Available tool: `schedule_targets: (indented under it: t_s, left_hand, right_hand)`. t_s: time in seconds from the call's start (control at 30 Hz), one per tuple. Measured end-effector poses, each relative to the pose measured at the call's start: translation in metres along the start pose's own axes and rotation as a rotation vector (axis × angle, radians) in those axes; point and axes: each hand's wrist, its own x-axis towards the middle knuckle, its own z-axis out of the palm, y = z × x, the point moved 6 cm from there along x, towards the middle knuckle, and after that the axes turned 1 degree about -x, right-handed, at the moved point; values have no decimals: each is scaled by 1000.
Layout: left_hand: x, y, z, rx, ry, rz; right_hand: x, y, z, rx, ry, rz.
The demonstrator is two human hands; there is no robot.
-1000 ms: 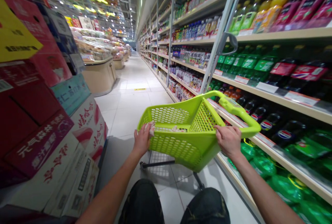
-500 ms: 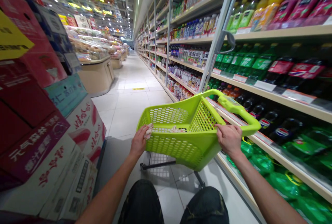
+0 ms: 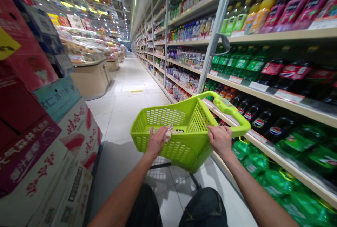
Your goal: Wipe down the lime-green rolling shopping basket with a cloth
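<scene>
A bright green plastic shopping cart (image 3: 195,135) stands in front of my knees, its long perforated side facing me. At the near rim, my left hand (image 3: 157,141) is closed on a crumpled whitish cloth (image 3: 168,133), which rests against the rim's edge. My right hand (image 3: 220,140) wraps around the same rim near the back corner, below the cart's looped handle (image 3: 228,107). A perforated divider panel (image 3: 198,118) stands inside the basket. Part of the basket floor is hidden behind my left hand.
Shelves of bottled drinks (image 3: 263,62) run along the right, close to the cart handle. Stacked drink cartons (image 3: 79,128) rise on the left. Farther off stands a display counter (image 3: 91,79). A tiled aisle (image 3: 126,109) leads away ahead.
My left hand has slid right along the near rim with the cloth, from the front corner towards the middle. My right hand keeps its place on the rim. The view has shifted slightly.
</scene>
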Motion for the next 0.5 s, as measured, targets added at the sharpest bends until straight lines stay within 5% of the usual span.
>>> schedule_targets:
  t_s: [0.1, 0.17, 0.37, 0.43, 0.5]
  left_hand:
    - [-13, -45, -22, 86, 107, -178]
    - [-15, -53, -26, 97, 124, -214]
    - [8, 38, 14, -18, 17, 46]
    - [10, 43, 17, -22, 19, 72]
    - [5, 22, 11, 3, 29, 32]
  right_hand:
    - [0, 0, 1, -3, -9, 21]
    - [0, -1, 1, -12, -1, 59]
    - [2, -5, 2, -20, -48, 45]
    - [2, -3, 2, -19, -70, 32]
    - [2, -1, 3, -18, -77, 33]
